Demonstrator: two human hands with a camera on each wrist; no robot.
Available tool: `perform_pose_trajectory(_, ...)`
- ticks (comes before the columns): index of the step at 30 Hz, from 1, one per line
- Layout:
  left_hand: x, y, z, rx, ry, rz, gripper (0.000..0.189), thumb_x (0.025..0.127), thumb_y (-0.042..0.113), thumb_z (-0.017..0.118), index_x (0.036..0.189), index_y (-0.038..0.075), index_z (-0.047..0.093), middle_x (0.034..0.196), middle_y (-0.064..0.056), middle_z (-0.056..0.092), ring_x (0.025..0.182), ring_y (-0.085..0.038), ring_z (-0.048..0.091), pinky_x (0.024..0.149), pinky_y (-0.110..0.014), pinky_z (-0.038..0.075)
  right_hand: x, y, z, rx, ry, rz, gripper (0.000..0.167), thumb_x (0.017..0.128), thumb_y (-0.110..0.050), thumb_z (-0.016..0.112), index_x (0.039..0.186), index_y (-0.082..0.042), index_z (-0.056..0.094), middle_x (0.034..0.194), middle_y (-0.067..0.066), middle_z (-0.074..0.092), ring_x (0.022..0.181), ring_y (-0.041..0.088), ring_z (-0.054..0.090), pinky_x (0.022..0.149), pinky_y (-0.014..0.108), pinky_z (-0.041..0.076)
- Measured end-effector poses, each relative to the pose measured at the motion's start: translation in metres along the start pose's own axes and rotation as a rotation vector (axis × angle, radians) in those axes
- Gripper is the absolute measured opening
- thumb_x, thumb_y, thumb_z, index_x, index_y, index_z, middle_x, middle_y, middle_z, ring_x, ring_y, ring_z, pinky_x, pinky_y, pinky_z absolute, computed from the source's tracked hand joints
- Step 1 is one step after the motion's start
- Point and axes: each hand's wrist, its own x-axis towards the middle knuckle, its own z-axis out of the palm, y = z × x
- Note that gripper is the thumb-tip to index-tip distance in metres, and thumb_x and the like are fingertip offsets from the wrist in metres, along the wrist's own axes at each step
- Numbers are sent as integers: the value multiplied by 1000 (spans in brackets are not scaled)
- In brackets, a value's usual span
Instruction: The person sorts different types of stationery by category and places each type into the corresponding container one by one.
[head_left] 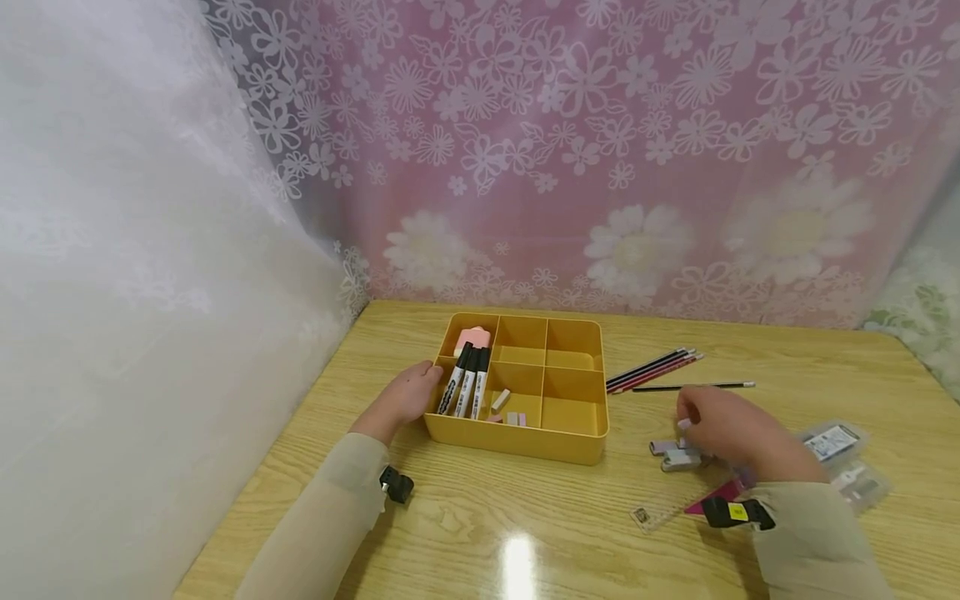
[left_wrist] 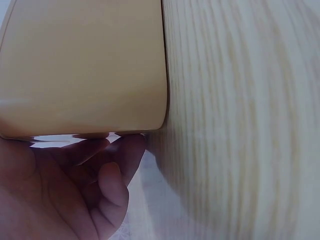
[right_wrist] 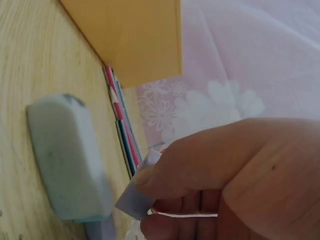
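Head view, wooden worktop [head_left: 450,525] against flowered curtain [head_left: 525,233], open wood between yellow tray [head_left: 517,443] and right hand [head_left: 731,425], left wrist view, left hand [left_wrist: 65,192] touching tray wall, its grip I cannot tell, right wrist view, grip narrowed to a pinch, lilac block [right_wrist: 134,201] held near pale eraser [right_wrist: 70,155]

Head: forward, down. Wrists: close. All share tray [head_left: 517,441].
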Motion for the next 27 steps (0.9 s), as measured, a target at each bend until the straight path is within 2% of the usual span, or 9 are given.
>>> perform_pose_trajectory(9,1,0,0,13,3,-10,65,109,45,23,155,2,38,156,-17,41,144,-37,35,118,-54,25,-2,-20,-10,-15,62,-39,12,94,-13,63,94,-12,51,84,3,51,68,19,46,59,36,39)
perform_pose_trajectory(16,1,0,0,5,7,-18,64,109,45,24,154,3,39,155,-17,42,144,-37,36,117,-54,26,-10,-48,-19,23,117,-103,16,97,-19,65,98,-14,50,87,0,58,66,18,48,59,35,40)
perform_pose_trajectory(20,0,-2,0,6,2,-22,64,109,45,24,155,3,39,155,-17,42,144,-37,36,117,-55,26,-13,-66,-21,38,156,-142,13,96,-16,63,99,-13,50,84,-1,59,62,17,46,56,34,40)
perform_pose_trajectory(25,0,-1,0,-1,-2,-18,64,109,46,23,155,4,39,156,-16,42,144,-37,35,117,-54,25,-8,-90,-18,60,209,-204,9,95,-10,58,99,-14,51,78,-1,56,56,16,40,51,31,35)
perform_pose_trajectory(27,0,0,0,-4,-3,-17,64,109,46,23,155,5,39,155,-16,42,144,-37,36,117,-54,26,-3,-99,-14,60,228,-233,8,96,-10,58,99,-14,52,79,-2,57,58,14,42,52,31,35)
